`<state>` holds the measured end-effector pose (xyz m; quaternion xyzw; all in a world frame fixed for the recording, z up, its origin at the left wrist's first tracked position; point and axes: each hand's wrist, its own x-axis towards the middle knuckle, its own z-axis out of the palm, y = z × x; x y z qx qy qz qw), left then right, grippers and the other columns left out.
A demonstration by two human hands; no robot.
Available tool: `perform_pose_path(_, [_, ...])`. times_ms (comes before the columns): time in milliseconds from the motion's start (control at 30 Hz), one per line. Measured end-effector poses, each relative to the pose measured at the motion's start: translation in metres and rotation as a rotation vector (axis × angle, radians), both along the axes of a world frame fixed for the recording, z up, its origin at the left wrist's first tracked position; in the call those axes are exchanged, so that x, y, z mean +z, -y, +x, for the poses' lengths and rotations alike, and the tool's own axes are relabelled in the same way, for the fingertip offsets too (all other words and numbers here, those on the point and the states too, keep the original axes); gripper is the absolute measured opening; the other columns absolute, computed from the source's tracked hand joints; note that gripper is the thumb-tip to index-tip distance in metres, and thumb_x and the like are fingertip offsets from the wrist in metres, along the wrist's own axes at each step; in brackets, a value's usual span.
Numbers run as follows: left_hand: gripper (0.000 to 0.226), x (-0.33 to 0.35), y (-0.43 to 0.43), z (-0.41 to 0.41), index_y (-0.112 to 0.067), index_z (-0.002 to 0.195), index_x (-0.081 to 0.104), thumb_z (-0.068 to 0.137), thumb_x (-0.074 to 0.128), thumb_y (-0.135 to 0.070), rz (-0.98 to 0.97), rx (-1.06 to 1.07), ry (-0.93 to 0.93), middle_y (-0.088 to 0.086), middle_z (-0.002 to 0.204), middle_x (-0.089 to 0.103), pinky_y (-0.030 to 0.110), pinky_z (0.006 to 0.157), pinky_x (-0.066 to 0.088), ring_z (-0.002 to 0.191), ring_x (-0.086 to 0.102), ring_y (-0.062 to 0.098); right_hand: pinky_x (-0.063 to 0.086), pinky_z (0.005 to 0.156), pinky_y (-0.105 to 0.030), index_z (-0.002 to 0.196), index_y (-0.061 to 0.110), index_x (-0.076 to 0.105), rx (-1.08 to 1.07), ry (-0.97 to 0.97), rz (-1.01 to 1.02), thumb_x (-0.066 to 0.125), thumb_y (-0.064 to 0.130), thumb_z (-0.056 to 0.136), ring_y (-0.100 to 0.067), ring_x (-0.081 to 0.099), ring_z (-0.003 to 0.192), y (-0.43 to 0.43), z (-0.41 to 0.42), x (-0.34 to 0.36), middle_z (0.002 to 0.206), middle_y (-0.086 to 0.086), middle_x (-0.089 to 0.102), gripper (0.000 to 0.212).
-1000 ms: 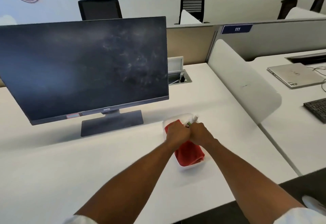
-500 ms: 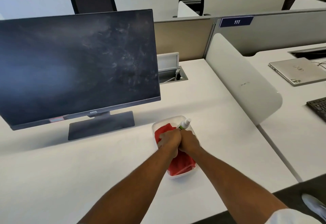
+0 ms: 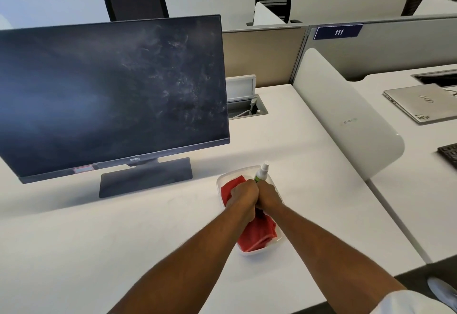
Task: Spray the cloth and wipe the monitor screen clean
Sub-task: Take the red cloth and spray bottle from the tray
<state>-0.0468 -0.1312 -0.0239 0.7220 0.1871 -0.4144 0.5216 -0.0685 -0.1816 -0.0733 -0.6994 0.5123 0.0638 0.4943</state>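
A dark monitor (image 3: 111, 96) with dusty smears on its right half stands on the white desk (image 3: 74, 252). To its right sits a shallow white tray (image 3: 247, 253) holding a folded red cloth (image 3: 259, 234). Both hands meet over the tray. My left hand (image 3: 243, 196) grips the red cloth at its far end. My right hand (image 3: 269, 196) is curled round a small spray bottle (image 3: 262, 172), whose white nozzle and green label stick up beyond my knuckles. The bottle's lower body is hidden by my fingers.
A white curved divider (image 3: 346, 121) borders the desk on the right. Beyond it lie a closed laptop (image 3: 425, 102) and a keyboard edge (image 3: 448, 153). An open cable hatch (image 3: 244, 108) sits behind the monitor's right edge. Office chairs stand past the partition.
The view has shifted slightly. Both hands stay together over the tray, and the spray bottle's nozzle now stands out more clearly above my right hand.
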Motion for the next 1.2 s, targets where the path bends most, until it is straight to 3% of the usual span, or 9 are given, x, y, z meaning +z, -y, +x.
perform_pose_path(100, [0.029, -0.001, -0.002, 0.001, -0.002, 0.108, 0.059, 0.099, 0.043, -0.024, 0.005, 0.063, 0.034, 0.009, 0.092, 0.057, 0.030, 0.083, 0.048, 0.082, 0.054, 0.017, 0.049, 0.090, -0.045, 0.074, 0.012, 0.050, 0.106, 0.059, 0.030, 0.038, 0.013, 0.101, -0.028, 0.052, 0.080, -0.001, -0.001, 0.009, 0.075, -0.010, 0.053, 0.029])
perform_pose_path(167, [0.038, 0.000, -0.005, 0.000, 0.000, 0.115, 0.057, 0.099, 0.047, -0.032, -0.017, 0.090, 0.019, 0.010, 0.101, 0.063, 0.030, 0.087, 0.050, 0.090, 0.059, 0.019, 0.048, 0.088, -0.038, 0.100, 0.002, 0.060, 0.060, 0.099, 0.163, 0.041, 0.011, 0.099, -0.031, 0.058, 0.098, -0.007, 0.007, 0.004, 0.105, -0.021, 0.064, 0.021])
perform_pose_path(300, [0.044, 0.003, -0.013, 0.002, -0.006, 0.119, 0.056, 0.097, 0.049, -0.044, -0.082, 0.110, -0.035, 0.010, 0.105, 0.065, 0.031, 0.087, 0.050, 0.093, 0.060, 0.020, 0.023, 0.116, -0.041, 0.106, 0.010, 0.059, 0.661, -0.413, -0.594, 0.055, 0.018, 0.091, -0.026, 0.056, 0.123, -0.039, 0.021, 0.011, 0.119, -0.006, 0.067, 0.017])
perform_pose_path(467, [0.049, 0.011, -0.016, 0.000, -0.008, 0.117, 0.058, 0.097, 0.045, -0.050, -0.131, 0.119, -0.020, 0.008, 0.101, 0.065, 0.030, 0.081, 0.046, 0.092, 0.060, 0.020, 0.016, 0.118, -0.049, 0.109, 0.012, 0.057, 0.735, -0.479, -0.662, 0.059, 0.025, 0.088, -0.029, 0.053, 0.127, -0.046, 0.017, 0.021, 0.122, -0.009, 0.066, 0.025])
perform_pose_path(533, [0.049, 0.011, -0.018, 0.000, -0.010, 0.119, 0.057, 0.098, 0.042, -0.051, -0.130, 0.108, -0.006, 0.007, 0.101, 0.065, 0.030, 0.083, 0.046, 0.093, 0.059, 0.020, 0.019, 0.117, -0.049, 0.104, 0.012, 0.056, 0.652, -0.488, -0.582, 0.059, 0.027, 0.089, -0.030, 0.054, 0.126, -0.037, 0.008, 0.036, 0.121, -0.009, 0.066, 0.021])
perform_pose_path(600, [0.048, 0.011, -0.021, -0.001, -0.012, 0.121, 0.055, 0.098, 0.040, -0.051, -0.126, 0.104, 0.022, 0.005, 0.101, 0.064, 0.032, 0.086, 0.046, 0.094, 0.059, 0.020, 0.038, 0.106, -0.045, 0.114, 0.012, 0.059, 0.234, -0.244, -0.097, 0.057, 0.030, 0.091, -0.030, 0.057, 0.122, -0.035, 0.003, 0.043, 0.125, -0.011, 0.065, 0.029])
perform_pose_path(700, [0.050, 0.011, -0.027, 0.000, -0.014, 0.126, 0.053, 0.098, 0.038, -0.052, -0.121, 0.103, 0.069, 0.007, 0.108, 0.064, 0.039, 0.093, 0.048, 0.100, 0.059, 0.023, 0.054, 0.077, -0.039, 0.102, 0.018, 0.065, 0.291, -0.067, 0.278, 0.056, 0.043, 0.089, -0.026, 0.067, 0.096, -0.001, -0.002, 0.059, 0.106, -0.009, 0.072, 0.030])
perform_pose_path(1000, [0.039, 0.030, -0.046, 0.020, -0.020, 0.121, 0.053, 0.097, 0.046, -0.050, -0.327, 0.103, 0.134, 0.004, 0.115, 0.063, 0.046, 0.091, 0.049, 0.101, 0.060, 0.026, 0.052, 0.091, -0.046, 0.117, 0.011, 0.062, 0.216, 0.264, 0.441, 0.055, 0.022, 0.083, -0.032, 0.065, 0.102, 0.038, 0.001, 0.088, 0.110, -0.014, 0.071, 0.036])
perform_pose_path(1200, [0.021, 0.047, -0.081, 0.051, -0.025, 0.106, 0.066, 0.086, 0.068, -0.020, -0.562, 0.074, 0.195, 0.000, 0.111, 0.066, 0.042, 0.081, 0.048, 0.102, 0.060, 0.022, 0.052, 0.093, -0.048, 0.125, 0.003, 0.057, 0.182, 0.517, 0.548, 0.057, 0.022, 0.095, -0.033, 0.066, 0.106, 0.030, 0.013, 0.106, 0.120, -0.018, 0.067, 0.035])
